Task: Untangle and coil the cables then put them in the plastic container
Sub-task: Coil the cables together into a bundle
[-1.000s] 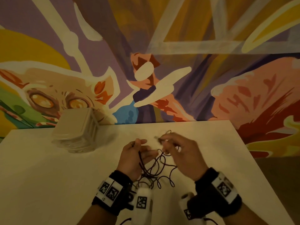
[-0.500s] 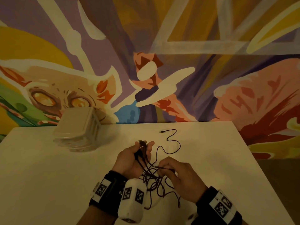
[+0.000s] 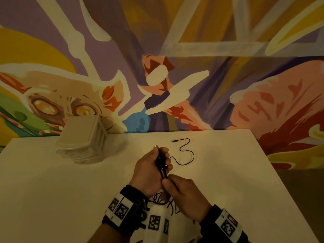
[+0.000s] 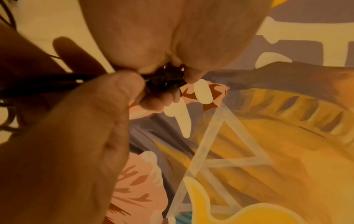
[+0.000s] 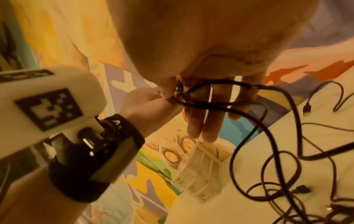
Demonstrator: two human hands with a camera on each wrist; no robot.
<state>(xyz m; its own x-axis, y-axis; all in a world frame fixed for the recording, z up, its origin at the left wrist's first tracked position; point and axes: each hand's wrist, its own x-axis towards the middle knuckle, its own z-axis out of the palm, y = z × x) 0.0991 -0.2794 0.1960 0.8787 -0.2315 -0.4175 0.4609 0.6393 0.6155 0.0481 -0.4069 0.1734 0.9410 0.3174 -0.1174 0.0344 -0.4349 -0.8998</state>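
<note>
Centrally, cables [image 3: 163, 162]: thin, dark, bunched in the left hand [image 3: 150, 171], whose fingers curl round the bundle above the counter [image 3: 52, 190]. One free end [image 3: 184, 151] snakes across the counter beyond the hands, plug lying flat. Right hand [image 3: 185, 195]: thumb and fingers pinch strands just below the left; loose loops trail under both wrists. Container [image 3: 82, 142]: clear plastic, lidded, far left, well apart. Mural wall [image 3: 192, 50] behind.
</note>
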